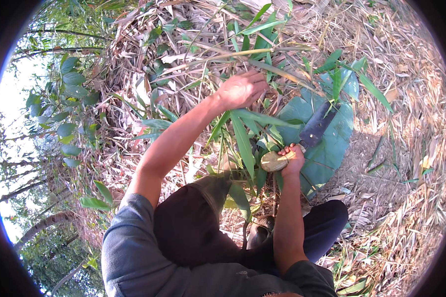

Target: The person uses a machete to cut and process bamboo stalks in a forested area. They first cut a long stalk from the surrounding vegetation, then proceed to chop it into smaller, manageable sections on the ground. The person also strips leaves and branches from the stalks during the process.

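Note:
A broad-bladed machete (318,123) with a dark blade and a thick wooden handle (273,161) is in my right hand (293,157), whose fingers wrap round the handle. Its blade points up and to the right, over a large green leaf (322,171) lying on the ground. Farther forward and to the left, my left hand (243,90) is closed with its fingers curled; what they hold, if anything, is hidden. A thin bamboo stem (218,57) runs just beyond that hand. Narrow green leaves (244,141) stand between my two arms.
Dry fallen leaves (391,64) cover the ground around me. Another stem (285,74) slants toward the blade's tip, near leafy sprigs (337,81). A leafy shrub (72,109) and trees stand at the left. My bent knee (334,213) is close to the right forearm.

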Motion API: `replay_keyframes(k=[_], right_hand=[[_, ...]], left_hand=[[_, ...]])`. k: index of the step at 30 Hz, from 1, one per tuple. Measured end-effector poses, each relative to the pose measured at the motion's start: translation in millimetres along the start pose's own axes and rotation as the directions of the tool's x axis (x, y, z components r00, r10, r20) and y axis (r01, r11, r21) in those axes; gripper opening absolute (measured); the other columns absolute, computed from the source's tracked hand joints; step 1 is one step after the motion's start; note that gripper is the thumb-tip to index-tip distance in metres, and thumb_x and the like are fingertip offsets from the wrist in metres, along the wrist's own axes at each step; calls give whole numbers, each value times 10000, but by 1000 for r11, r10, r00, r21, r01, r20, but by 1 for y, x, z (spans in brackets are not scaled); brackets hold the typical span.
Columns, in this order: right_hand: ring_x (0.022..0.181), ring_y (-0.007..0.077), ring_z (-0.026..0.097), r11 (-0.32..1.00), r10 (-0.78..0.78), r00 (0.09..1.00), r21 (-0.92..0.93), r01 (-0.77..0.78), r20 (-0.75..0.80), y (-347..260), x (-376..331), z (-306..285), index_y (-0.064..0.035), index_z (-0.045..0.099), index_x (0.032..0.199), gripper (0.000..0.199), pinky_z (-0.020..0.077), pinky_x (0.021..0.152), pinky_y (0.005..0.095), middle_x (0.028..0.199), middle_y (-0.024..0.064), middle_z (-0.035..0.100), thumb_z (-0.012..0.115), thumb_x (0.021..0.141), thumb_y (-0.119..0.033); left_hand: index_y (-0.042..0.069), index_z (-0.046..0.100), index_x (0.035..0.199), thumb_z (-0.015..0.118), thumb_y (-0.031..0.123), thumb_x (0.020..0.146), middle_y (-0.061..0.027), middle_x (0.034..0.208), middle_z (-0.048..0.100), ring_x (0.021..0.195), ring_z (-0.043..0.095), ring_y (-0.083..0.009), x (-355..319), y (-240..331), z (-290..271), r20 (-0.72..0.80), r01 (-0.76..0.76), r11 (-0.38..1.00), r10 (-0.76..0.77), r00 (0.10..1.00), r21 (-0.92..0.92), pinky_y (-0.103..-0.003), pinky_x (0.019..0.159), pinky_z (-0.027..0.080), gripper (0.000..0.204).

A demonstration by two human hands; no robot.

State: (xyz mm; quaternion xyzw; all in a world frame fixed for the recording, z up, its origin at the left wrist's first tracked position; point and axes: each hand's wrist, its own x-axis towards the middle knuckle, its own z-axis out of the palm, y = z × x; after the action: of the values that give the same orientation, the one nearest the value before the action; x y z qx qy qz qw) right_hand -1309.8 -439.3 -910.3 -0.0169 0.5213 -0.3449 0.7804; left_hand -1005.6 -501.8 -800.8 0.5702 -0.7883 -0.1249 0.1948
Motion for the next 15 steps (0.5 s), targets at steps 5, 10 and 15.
replay_keyframes(k=[5, 10, 15], right_hand=[[623, 192, 474, 1000, -4, 1000, 30, 4, -2, 3, 6, -3, -82, 486, 875, 89, 466, 667, 362, 705, 52, 464, 542, 821, -126], [622, 194, 479, 1000, -8, 1000, 29, 8, -18, 4, 7, -4, -80, 492, 877, 102, 472, 657, 355, 706, 59, 470, 561, 820, -129], [626, 202, 479, 998, -30, 999, 65, 28, 31, 7, 7, -6, -82, 491, 886, 126, 462, 664, 361, 696, 65, 468, 578, 832, -157]], left_hand=[[68, 655, 984, 659, 105, 846, -92, 1041, 648, 981, 618, -305, -12, 0, 1, -8, 121, 990, -122, 992, -78, -418, 869, 517, 143], [65, 626, 1101, 650, 94, 836, -134, 1169, 611, 1114, 569, -331, -9, -33, -18, -349, 416, 899, -349, 870, 137, -439, 970, 457, 268], [112, 601, 1220, 587, 260, 917, -139, 1140, 634, 1151, 572, -336, -20, -75, -19, -195, 620, 735, -589, 784, 275, -445, 1029, 426, 338]])
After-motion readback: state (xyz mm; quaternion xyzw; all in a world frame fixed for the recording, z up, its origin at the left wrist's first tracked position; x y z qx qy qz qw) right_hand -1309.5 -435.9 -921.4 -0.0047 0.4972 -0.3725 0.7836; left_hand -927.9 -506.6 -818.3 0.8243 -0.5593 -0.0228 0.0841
